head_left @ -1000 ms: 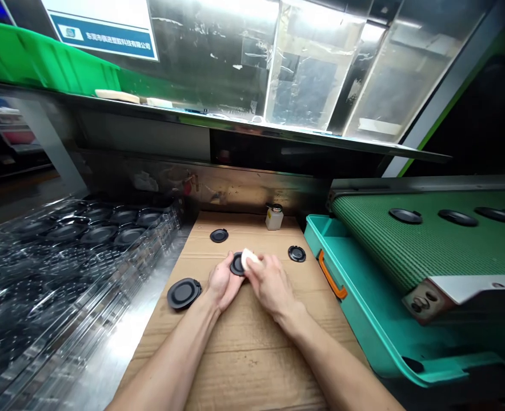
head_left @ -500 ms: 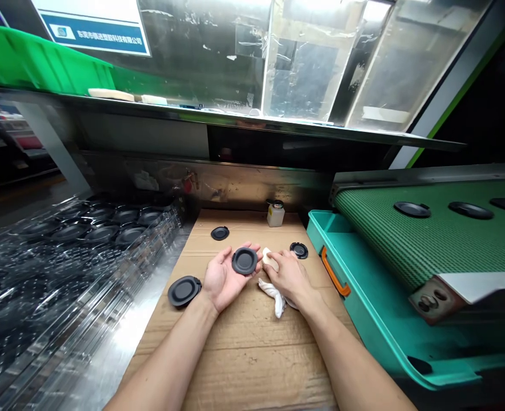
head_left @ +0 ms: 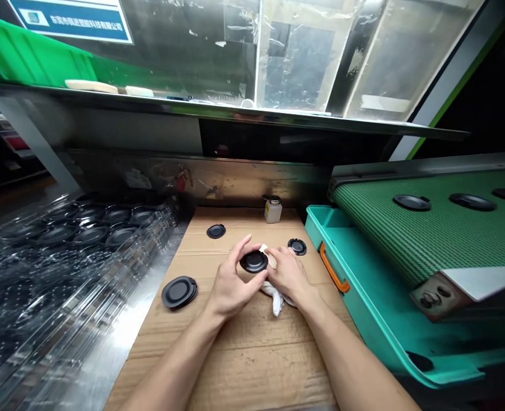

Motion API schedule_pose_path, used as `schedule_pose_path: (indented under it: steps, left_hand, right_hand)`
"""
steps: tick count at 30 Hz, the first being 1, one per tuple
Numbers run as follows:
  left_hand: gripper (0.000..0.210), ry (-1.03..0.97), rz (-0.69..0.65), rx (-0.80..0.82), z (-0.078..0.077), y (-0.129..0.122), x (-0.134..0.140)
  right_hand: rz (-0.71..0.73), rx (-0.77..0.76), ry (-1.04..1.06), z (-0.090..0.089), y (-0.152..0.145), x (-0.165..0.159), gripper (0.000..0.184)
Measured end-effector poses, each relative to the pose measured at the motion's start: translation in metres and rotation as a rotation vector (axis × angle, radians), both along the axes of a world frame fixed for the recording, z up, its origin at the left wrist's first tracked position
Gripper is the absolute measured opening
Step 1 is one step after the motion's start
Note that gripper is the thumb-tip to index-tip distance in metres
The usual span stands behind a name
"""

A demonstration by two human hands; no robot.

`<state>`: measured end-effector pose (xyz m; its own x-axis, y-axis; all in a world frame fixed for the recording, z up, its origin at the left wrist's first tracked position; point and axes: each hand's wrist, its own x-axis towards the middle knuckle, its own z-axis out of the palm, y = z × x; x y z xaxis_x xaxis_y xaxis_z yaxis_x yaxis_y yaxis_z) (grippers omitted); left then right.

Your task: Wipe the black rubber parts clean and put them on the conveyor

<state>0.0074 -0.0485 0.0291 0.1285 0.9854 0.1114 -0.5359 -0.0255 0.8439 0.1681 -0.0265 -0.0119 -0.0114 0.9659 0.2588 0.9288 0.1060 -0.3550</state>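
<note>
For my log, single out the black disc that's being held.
The black disc raised in the left hand; those around it lie on the cardboard.

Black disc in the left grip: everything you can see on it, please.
The black disc is round, thin and plastic-looking, with a rim around a flatter centre and glossy highlights on the face in view. It is tilted and held above the cardboard. The left grip has it by the edge, fingers at the upper left, thumb at the lower right. The right grip is close by its right edge; contact there can't be told. Its underside is hidden.
</note>
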Motion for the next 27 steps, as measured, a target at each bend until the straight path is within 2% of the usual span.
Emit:
schedule_pose_path:
  steps: [3, 8, 14, 17, 22, 24, 27]
  left_hand:
    - [0.073, 0.024, 0.015, 0.1, 0.001, -0.01, 0.007]
    - [0.078, -0.076, 0.114, 0.098, 0.0, -0.015, 0.013]
    - [0.089, -0.186, 0.125, 0.193, -0.005, -0.018, 0.012]
    - [0.089, -0.048, 0.172, 0.367, -0.008, -0.016, 0.01]
    - [0.1, 0.328, 0.283, 0.793, -0.017, -0.009, 0.009]
    - [0.093, 0.416, 0.294, 0.823, -0.021, -0.007, 0.009]
    - [0.055, 0.508, 0.248, 0.691, -0.021, -0.004, 0.009]
  right_hand:
    - [0.008, -0.03, -0.005, 0.003, -0.001, 0.001, 0.035]
    - [0.023, -0.056, -0.007, 0.005, -0.001, 0.001, 0.033]
    - [0.011, -0.018, -0.009, 0.002, -0.001, 0.001, 0.035]
    - [-0.006, -0.028, -0.021, 0.003, -0.002, 0.0, 0.035]
    - [-0.002, -0.053, -0.047, 0.007, -0.003, 0.0, 0.037]
    - [0.005, -0.059, -0.048, 0.007, -0.003, 0.0, 0.038]
    - [-0.002, -0.057, -0.039, 0.004, -0.002, 0.001, 0.039]
